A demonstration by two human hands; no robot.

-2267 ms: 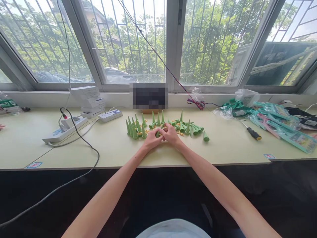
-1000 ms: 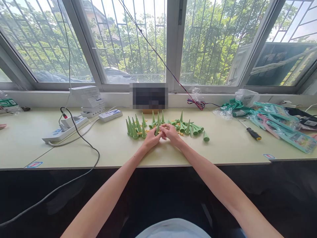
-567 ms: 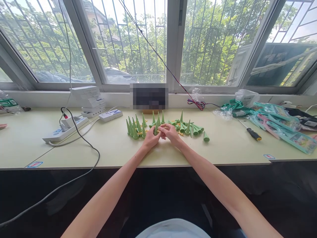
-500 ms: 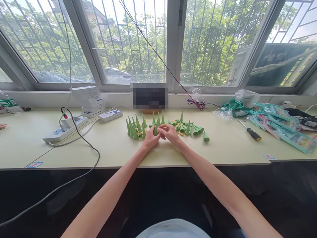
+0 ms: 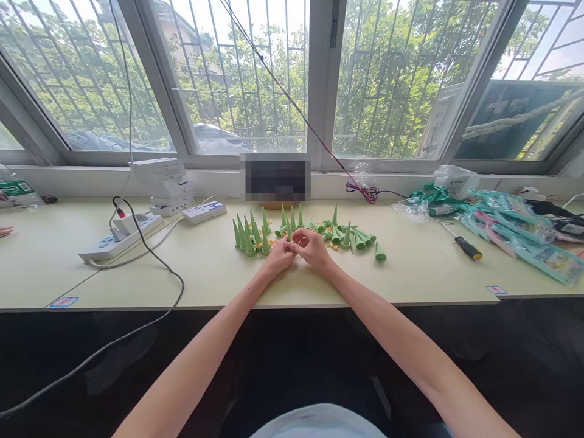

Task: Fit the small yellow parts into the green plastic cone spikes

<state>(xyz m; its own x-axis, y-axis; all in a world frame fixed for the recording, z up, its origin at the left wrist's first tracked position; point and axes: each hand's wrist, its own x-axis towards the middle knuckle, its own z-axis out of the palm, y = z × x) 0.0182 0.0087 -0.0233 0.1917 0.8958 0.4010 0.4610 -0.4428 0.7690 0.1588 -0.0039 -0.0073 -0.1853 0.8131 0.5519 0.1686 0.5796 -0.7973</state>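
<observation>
A green cone stands point up between my two hands, its lower part hidden by fingers. My left hand is closed around its base. From the other side, my right hand pinches with thumb and fingertips at the cone's lower part; whether a small piece is also between them I cannot tell. Left of the hands, several upright green cones stand grouped. To the right, more green cones lie loosely, a few upright, with small yellow-orange pieces among them.
A power strip with cables and a stack of white boxes stand on the left. At right lie a screwdriver and teal packaged items. Another person's hand shows at the far left edge. A pixelated dark object stands behind the cones.
The held cone sits slightly lower between my fingers, with less of it showing. My right thumb and fingers have shifted a little left against it.
</observation>
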